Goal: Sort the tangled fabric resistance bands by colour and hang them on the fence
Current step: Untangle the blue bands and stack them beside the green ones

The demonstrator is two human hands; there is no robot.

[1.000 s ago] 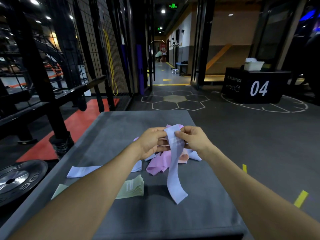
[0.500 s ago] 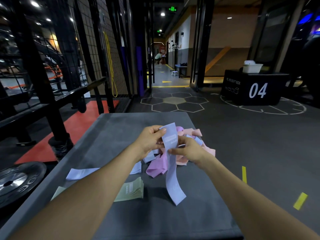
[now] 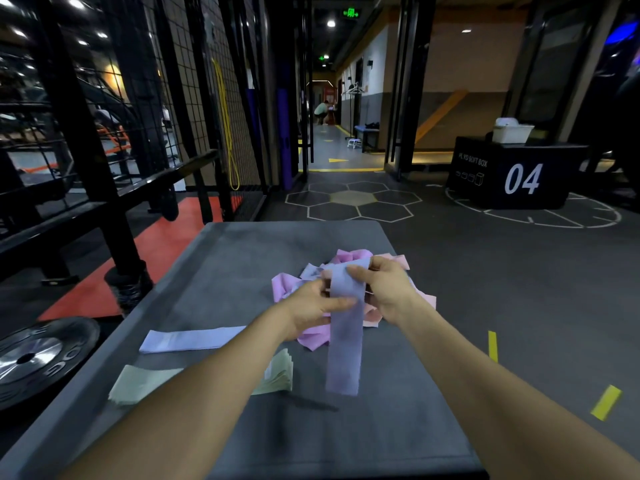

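Two hands held one lavender band (image 3: 344,341) above the grey counter (image 3: 242,258): left hand (image 3: 313,308) pinching its left edge, right hand (image 3: 384,289) gripping its top, the strip hanging limp toward 6 o'clock. Step in hand, by judgement: freeing this band from the tangled pile (image 3: 349,261) of pink and lavender bands at 12 o'clock of the hands. Next move would call for laying it on the sorted lavender band (image 3: 192,339) at 9 o'clock. Folded green bands (image 3: 277,375) lay at 7 o'clock. Mesh fence (image 3: 194,98), far at 10 o'clock, carried none.
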